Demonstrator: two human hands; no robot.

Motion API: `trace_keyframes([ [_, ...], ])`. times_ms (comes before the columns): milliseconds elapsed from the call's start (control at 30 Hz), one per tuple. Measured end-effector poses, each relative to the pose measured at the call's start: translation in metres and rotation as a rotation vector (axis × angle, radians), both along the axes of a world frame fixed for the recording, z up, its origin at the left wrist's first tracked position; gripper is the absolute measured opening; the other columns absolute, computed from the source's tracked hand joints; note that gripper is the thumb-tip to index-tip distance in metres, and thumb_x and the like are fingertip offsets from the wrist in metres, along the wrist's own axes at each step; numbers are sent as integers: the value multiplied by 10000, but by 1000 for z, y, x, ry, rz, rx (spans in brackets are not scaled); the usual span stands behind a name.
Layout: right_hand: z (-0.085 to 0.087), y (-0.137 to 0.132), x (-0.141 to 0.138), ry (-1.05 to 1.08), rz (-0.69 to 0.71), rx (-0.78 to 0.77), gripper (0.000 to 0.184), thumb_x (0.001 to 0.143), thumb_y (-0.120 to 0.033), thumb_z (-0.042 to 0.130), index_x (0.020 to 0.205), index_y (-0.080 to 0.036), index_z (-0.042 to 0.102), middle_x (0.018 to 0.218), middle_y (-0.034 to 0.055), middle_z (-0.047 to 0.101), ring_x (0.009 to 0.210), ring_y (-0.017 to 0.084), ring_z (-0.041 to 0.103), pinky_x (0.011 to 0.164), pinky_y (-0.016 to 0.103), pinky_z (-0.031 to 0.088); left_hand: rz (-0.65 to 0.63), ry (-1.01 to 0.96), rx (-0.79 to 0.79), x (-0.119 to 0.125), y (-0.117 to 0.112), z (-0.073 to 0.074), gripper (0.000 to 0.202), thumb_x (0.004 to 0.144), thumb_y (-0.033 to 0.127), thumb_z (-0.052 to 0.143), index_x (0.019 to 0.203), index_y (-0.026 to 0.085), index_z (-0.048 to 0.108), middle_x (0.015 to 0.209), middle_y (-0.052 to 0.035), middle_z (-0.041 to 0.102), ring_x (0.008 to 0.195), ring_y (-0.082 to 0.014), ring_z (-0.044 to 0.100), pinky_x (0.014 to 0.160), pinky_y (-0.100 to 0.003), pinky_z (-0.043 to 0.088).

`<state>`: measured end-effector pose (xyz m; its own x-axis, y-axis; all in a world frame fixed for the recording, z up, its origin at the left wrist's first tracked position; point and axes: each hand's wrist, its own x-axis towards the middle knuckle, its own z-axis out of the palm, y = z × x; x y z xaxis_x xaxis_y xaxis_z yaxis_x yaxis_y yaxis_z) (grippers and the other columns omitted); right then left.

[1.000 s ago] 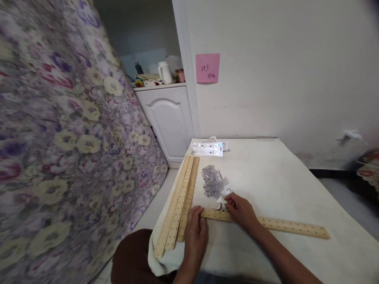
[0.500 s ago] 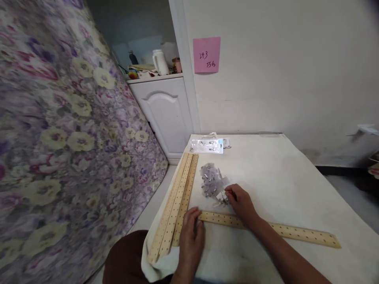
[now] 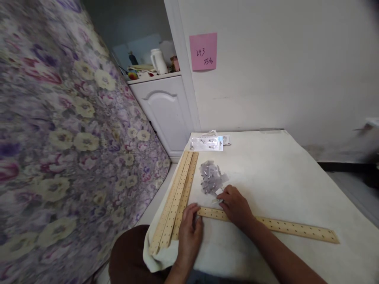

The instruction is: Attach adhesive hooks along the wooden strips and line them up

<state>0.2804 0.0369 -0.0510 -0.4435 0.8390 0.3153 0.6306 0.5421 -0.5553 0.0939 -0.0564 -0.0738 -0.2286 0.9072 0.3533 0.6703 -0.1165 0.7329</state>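
The left hand (image 3: pixel 189 229), half-open, touches the holed strip (image 3: pixel 296 228) at its 9 o'clock end; the right hand (image 3: pixel 237 206), nearly closed, meets a white piece (image 3: pixel 219 191), hold unclear. Work seems unfinished: grey packets (image 3: pixel 211 178) remain at its 11 o'clock.

your left hand (image 3: pixel 190 228): at holed strip (image 3: pixel 296 227), left end; your right hand (image 3: pixel 237 205): beside grey heap (image 3: pixel 213 179); far-left: three strips (image 3: pixel 178 197).

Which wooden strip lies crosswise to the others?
The strip passing beneath the right hand, its left end at the left hand; the other strips lie together along the table's left side.
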Motion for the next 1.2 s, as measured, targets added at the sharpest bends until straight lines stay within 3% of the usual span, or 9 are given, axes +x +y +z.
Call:
trace_keyframes([
  [200, -2, 5, -7, -8, -17, 34, 108, 802, -157, 579, 814, -236, 651, 902, 46, 540, 900, 198, 502, 765, 293, 434, 3, -33, 21, -1, 0, 2, 245, 860, 220, 489, 1093, 231, 565, 1214, -78, 548, 1186, -215, 490, 1049, -429, 381],
  [467, -2, 4, -4, 278, 60, 7, 97, 835, -164, 507, 876, -200, 587, 848, 45, 585, 787, 175, 556, 718, 290, 447, -3, -91, 32, -1, -1, 2, 236, 872, 215, 481, 1093, 228, 563, 1203, -77, 543, 1175, -205, 490, 1033, -408, 397],
  [633, 2, -2, -5, 430, 66, -270, 48, 825, -221, 536, 830, -200, 579, 673, -8, 600, 597, 134, 551, 580, 250, 430, 3, -72, 19, -1, 0, 2, 233, 875, 211, 482, 1095, 228, 555, 1215, -77, 530, 1196, -205, 462, 1058, -420, 356],
  [767, 3, -2, -9, 608, 171, -656, 79, 781, -262, 592, 806, -188, 599, 573, -39, 588, 501, 115, 562, 512, 232, 445, 9, -95, 31, 1, -2, 10, 225, 885, 225, 472, 1093, 225, 557, 1182, -76, 541, 1162, -205, 481, 1031, -402, 374],
  [867, 1, 0, -12, 647, 259, -841, 128, 752, -282, 625, 817, -172, 640, 563, -36, 603, 471, 106, 564, 484, 223, 451, 5, -127, 34, 3, -6, 18, 209, 900, 240, 453, 1075, 227, 566, 1091, -64, 576, 1079, -197, 525, 960, -362, 415],
  [1067, 4, -1, -22, 537, 402, -894, 109, 752, -234, 610, 805, -163, 674, 535, -43, 585, 460, 85, 549, 466, 195, 430, -82, -251, -55, 7, -10, 23, 204, 902, 300, 455, 1020, 215, 599, 952, -43, 635, 914, -185, 585, 819, -293, 449],
  [1200, 6, 6, -28, 465, 457, -872, 117, 764, -196, 574, 810, -163, 677, 553, -36, 593, 469, 90, 551, 466, 200, 426, -64, -289, -128, 7, -9, 24, 222, 904, 344, 447, 889, 199, 615, 795, -12, 625, 769, -162, 566, 711, -251, 424],
])
